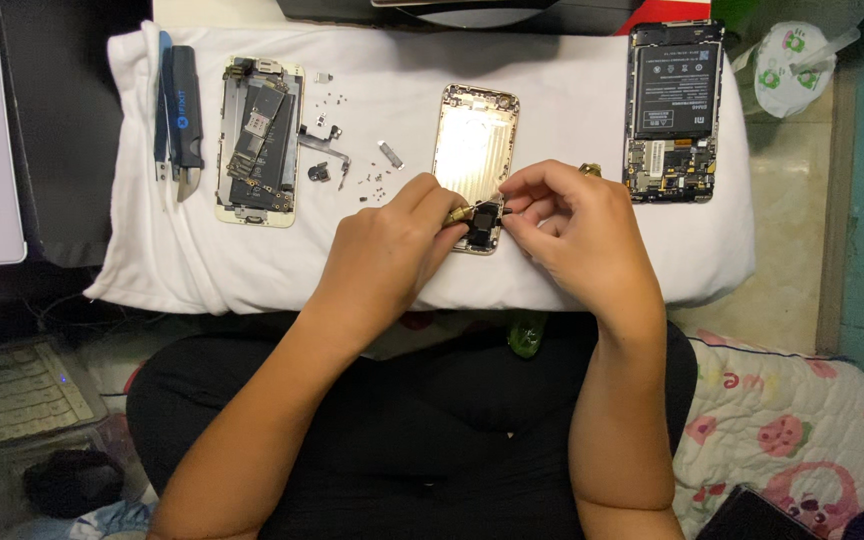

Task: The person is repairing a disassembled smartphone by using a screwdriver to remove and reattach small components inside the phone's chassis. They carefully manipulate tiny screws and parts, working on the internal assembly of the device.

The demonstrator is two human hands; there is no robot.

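A small black part (484, 222) is pinched between both hands' narrowed fingertip grips, left hand (384, 250) and right hand (580, 235), over the gold phone shell (474, 150).

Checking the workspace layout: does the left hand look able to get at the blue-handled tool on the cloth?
Probably yes: the blue-handled tool lies uncovered near the white cloth's left edge, but the left hand is busy with a small black part.

A black rectangular battery label (679, 78) is seen at two o'clock; a white, green-printed round cup lid (790, 55) lies beside it.
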